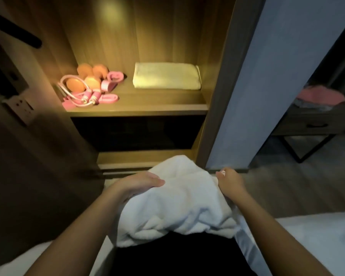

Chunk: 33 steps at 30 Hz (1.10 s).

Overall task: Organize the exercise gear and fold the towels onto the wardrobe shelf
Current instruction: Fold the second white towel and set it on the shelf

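Folding the remaining towel looks like the step you have in hand, going by the head view. Your left hand (136, 183) lies over the upper left edge of the white towel (177, 208), its fingers nearly straight and pressing on the cloth. Your right hand (230, 183) has its fingers curled round the towel's right edge, gripping it. The towel sits bunched and uneven between them, low in front of you by the bed (317, 236) and well short of the wardrobe shelf (147, 110). On that shelf the orange dumbbells (88, 75) and pink jump rope (82, 97) sit gathered at the left end, and a folded cream towel (165, 76) lies at the right end, toward the back. The gear looks sorted, so this towel is what remains. Next you need to square its edges into a flat fold, then lift it onto the shelf, probably on top of the cream towel.
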Available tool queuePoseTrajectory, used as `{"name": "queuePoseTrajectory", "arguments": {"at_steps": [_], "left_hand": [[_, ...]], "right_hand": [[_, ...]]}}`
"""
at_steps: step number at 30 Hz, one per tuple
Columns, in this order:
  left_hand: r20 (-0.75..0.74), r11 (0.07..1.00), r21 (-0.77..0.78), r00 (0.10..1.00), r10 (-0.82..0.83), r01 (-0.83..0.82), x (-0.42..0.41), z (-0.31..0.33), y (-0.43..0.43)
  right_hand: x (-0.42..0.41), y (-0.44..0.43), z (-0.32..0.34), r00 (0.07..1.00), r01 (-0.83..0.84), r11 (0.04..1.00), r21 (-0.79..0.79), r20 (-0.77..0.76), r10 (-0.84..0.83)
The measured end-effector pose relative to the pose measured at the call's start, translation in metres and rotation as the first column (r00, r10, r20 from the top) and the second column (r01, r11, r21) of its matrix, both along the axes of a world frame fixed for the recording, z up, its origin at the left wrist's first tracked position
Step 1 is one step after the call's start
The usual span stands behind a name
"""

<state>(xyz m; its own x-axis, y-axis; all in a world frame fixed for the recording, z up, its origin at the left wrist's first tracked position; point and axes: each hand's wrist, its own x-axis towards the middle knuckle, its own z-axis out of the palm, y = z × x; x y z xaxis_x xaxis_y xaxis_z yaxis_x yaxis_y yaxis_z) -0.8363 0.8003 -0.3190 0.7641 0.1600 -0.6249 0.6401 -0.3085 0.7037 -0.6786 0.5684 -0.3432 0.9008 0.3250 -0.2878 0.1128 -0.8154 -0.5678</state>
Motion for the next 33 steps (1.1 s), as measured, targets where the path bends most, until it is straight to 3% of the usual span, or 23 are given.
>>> {"name": "queuePoseTrajectory", "arguments": {"at_steps": [3,6,9,11,15,18,20,23,27,30,33], "left_hand": [[0.052,0.999,0.015,0.998,0.037,-0.038,-0.007,-0.033,-0.009],[0.144,0.994,0.004,0.984,0.107,-0.109,-0.012,-0.048,-0.014],[0.211,0.989,0.097,0.974,0.089,-0.111,-0.014,-0.052,-0.016],[0.252,0.973,0.206,0.966,0.054,-0.108,-0.013,-0.051,-0.022],[0.326,0.916,0.37,0.945,0.026,-0.152,-0.009,-0.046,-0.042],[0.304,0.928,0.343,0.952,0.038,-0.146,-0.01,-0.041,-0.048],[0.296,0.935,0.331,0.955,0.024,-0.126,-0.014,-0.039,-0.048],[0.282,0.948,0.303,0.959,0.005,-0.094,-0.026,-0.038,-0.046],[0.277,0.949,0.235,0.95,0.142,-0.21,-0.039,-0.037,-0.037],[0.191,0.907,0.37,0.972,0.14,-0.203,-0.041,-0.036,-0.03],[0.095,0.868,0.483,0.992,0.083,-0.119,-0.034,-0.03,-0.033]], "right_hand": [[-0.017,-0.004,-0.03,0.983,0.182,0.97,0.164,-0.018,-0.181],[-0.026,0.0,-0.032,0.966,0.251,0.916,0.313,-0.016,-0.259],[-0.031,0.004,-0.018,0.971,0.209,0.862,0.462,0.008,-0.239],[-0.032,0.01,0.001,0.989,0.076,0.869,0.489,0.073,-0.128],[-0.043,0.026,0.025,0.956,-0.282,0.919,0.275,0.161,0.245],[-0.052,0.036,0.02,0.885,-0.452,0.892,0.003,0.124,0.448],[-0.055,0.036,0.007,0.865,-0.482,0.87,-0.104,0.104,0.492],[-0.052,0.028,-0.006,0.901,-0.428,0.904,0.007,0.078,0.426],[-0.04,0.011,-0.008,0.961,-0.246,0.928,0.281,-0.056,0.272],[-0.028,-0.011,0.002,0.933,-0.036,0.9,0.434,-0.308,0.186],[-0.018,-0.032,0.013,0.951,0.046,0.871,0.488,-0.289,0.111]]}}
